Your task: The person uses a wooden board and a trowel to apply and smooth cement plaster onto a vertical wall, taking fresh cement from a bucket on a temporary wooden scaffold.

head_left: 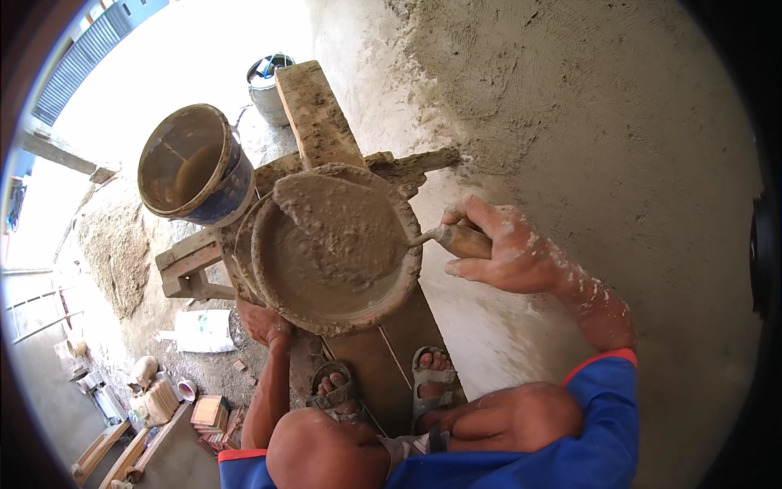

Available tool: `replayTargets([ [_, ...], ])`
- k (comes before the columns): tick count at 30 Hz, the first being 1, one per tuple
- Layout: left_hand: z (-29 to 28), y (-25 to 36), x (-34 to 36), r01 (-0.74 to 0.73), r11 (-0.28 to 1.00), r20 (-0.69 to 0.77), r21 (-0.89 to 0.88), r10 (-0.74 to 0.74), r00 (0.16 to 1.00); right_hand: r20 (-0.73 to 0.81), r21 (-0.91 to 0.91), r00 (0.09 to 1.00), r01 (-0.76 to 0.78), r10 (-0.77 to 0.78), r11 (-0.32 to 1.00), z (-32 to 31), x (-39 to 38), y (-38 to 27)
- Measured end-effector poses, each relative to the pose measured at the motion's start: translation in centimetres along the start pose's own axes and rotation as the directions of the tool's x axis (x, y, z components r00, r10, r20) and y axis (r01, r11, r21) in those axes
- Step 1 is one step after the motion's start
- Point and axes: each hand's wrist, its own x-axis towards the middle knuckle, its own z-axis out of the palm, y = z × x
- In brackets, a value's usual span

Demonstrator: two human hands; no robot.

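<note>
A round, mortar-caked basin (273, 300) rests on the planks in front of me, with wet grey mortar (342, 236) in it. My right hand (517, 248) grips the wooden handle (466, 242) of a trowel at the basin's right rim. The trowel's bent metal neck (422, 238) reaches over that rim; its blade is lost in the mortar. My left hand (265, 323) is closed against the basin's lower left side, its fingertips partly hidden beneath it. Dried mortar speckles my right hand and forearm.
A dark bucket (236, 183) with grey liquid stands left of the basin. Behind are an upright board (319, 114) and another bucket (273, 102). A plastered wall (603, 147) rises at right. My sandalled feet stand on planks (366, 359). Bricks (212, 413) and a sand heap (116, 253) lie below left.
</note>
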Motion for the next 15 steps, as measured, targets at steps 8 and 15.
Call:
replayTargets([
  [8,4.7,-1.5,-2.5,0.083,0.992,0.256,0.093,-0.105,0.961,-0.547,-0.206,0.678,-0.677,0.491,0.707,-5.8,-0.1,18.4],
  [15,-0.1,-2.6,-0.6,0.146,0.979,0.183,0.142,-0.171,0.968,-0.633,-0.07,0.647,-0.594,0.425,0.801,-9.6,-2.3,3.4],
])
